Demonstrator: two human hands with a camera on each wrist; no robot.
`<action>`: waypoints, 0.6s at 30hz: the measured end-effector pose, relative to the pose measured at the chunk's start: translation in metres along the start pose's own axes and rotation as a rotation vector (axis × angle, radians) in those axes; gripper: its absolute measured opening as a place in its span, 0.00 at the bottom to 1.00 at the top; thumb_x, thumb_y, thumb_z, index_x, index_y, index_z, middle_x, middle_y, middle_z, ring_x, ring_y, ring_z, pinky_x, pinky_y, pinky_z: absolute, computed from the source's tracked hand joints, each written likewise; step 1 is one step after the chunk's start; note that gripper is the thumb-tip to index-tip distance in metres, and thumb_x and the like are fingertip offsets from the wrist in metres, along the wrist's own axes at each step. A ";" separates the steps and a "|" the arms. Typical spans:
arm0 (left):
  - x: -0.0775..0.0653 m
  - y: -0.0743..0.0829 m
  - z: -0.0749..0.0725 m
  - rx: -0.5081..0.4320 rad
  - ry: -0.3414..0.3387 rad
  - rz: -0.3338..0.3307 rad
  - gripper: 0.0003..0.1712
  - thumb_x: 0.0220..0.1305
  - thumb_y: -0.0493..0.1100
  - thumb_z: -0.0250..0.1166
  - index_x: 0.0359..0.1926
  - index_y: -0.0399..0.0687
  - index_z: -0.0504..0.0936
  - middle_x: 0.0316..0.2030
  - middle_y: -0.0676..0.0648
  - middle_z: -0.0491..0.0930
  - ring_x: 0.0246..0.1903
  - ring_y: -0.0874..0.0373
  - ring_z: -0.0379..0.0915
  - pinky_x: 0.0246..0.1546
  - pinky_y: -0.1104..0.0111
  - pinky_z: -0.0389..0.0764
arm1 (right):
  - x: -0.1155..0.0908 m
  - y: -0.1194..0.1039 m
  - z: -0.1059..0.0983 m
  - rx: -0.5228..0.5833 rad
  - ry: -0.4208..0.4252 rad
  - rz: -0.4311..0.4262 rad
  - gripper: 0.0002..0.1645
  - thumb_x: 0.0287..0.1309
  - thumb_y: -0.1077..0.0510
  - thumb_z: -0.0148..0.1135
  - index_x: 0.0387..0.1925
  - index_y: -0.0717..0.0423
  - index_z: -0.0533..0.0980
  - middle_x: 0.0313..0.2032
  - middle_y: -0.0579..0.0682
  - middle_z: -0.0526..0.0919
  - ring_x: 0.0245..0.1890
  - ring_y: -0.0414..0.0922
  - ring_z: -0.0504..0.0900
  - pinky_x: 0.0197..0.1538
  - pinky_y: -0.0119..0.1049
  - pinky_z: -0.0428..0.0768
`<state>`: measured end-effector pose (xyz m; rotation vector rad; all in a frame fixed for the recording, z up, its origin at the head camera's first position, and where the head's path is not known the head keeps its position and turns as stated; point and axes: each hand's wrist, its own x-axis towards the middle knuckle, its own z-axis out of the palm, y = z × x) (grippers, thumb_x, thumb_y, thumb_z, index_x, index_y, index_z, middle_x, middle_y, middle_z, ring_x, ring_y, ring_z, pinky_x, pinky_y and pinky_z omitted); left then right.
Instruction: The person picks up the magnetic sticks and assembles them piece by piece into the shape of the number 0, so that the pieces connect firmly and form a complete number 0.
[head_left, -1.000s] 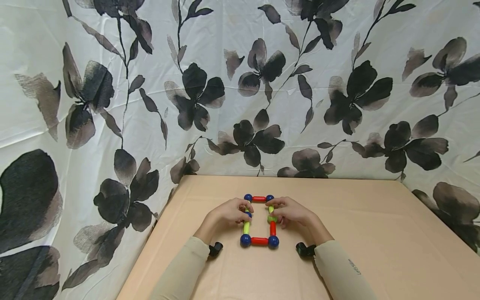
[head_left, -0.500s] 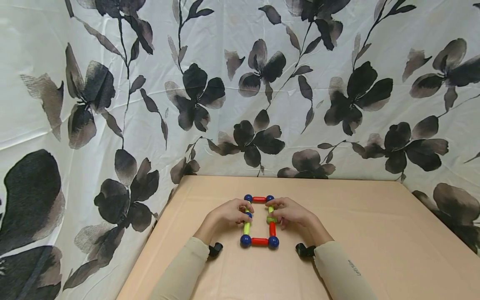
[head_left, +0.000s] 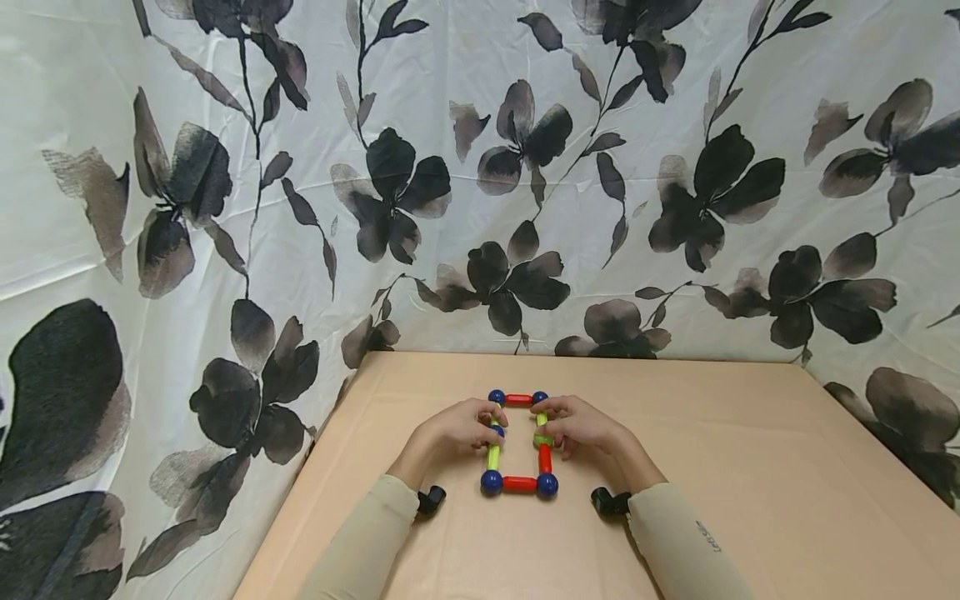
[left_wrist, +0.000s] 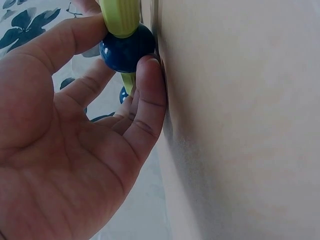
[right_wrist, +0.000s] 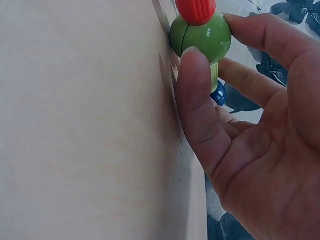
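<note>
A rectangular frame of toy rods and balls lies on the table between my hands. Its near side is a red rod between a blue corner ball and another blue ball. A second red rod forms the far side. On the left side, my left hand pinches the middle blue ball, where a yellow-green rod joins it. Opposite, my right hand pinches a green ball with a red rod attached. Fingers partly cover both upper side rods.
The tan tabletop spreads around the frame, its far edge meeting a white floral cloth. Black wrist devices sit at both sleeve cuffs.
Both hands keep their hold on the balls, and the frame stays in place. The head view shifts very slightly.
</note>
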<state>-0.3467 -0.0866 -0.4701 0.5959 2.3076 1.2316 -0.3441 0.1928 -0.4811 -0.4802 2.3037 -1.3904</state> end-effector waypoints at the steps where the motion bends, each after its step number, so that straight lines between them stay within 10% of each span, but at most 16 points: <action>1: 0.000 0.000 0.000 0.001 0.000 -0.002 0.15 0.66 0.40 0.73 0.52 0.44 0.84 0.33 0.48 0.74 0.26 0.55 0.71 0.28 0.69 0.72 | 0.000 0.001 0.000 -0.001 0.000 -0.001 0.30 0.66 0.55 0.69 0.66 0.58 0.76 0.49 0.58 0.75 0.24 0.46 0.80 0.29 0.36 0.85; 18: 0.000 0.000 0.001 0.021 0.003 0.002 0.16 0.65 0.41 0.73 0.52 0.45 0.84 0.33 0.47 0.74 0.25 0.55 0.71 0.28 0.69 0.71 | 0.000 0.000 0.000 -0.045 0.011 -0.017 0.29 0.66 0.54 0.69 0.66 0.58 0.76 0.46 0.57 0.75 0.26 0.46 0.80 0.29 0.36 0.85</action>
